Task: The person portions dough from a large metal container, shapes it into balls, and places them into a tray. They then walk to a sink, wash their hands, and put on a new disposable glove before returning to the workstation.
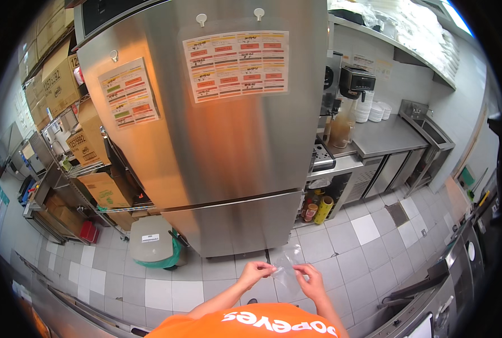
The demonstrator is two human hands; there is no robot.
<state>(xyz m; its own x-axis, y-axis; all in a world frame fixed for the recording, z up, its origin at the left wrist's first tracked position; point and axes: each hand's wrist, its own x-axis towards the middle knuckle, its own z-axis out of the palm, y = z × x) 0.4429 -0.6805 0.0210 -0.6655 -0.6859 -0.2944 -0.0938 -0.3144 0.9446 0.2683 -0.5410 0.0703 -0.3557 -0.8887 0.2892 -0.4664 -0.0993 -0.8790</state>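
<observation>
A clear plastic bag (287,264) is stretched between my two hands, low in front of my orange shirt (251,323). My left hand (256,272) pinches its left side between thumb and fingers. At the other side, my right hand (309,279) has thumb and fingertips on the plastic. The bag is thin and see-through, so its outline is hard to make out against the floor tiles. Beyond the hands stands a large stainless-steel refrigerator (234,152) with laminated label sheets (237,65) hanging on its front.
A lidded grey bin (151,238) with a green liner stands at the refrigerator's left, near a wire shelf of cardboard boxes (61,84). To the right are a steel counter (386,131), stacked white bowls (376,112) and a sink (430,129). Steel equipment edges the lower right.
</observation>
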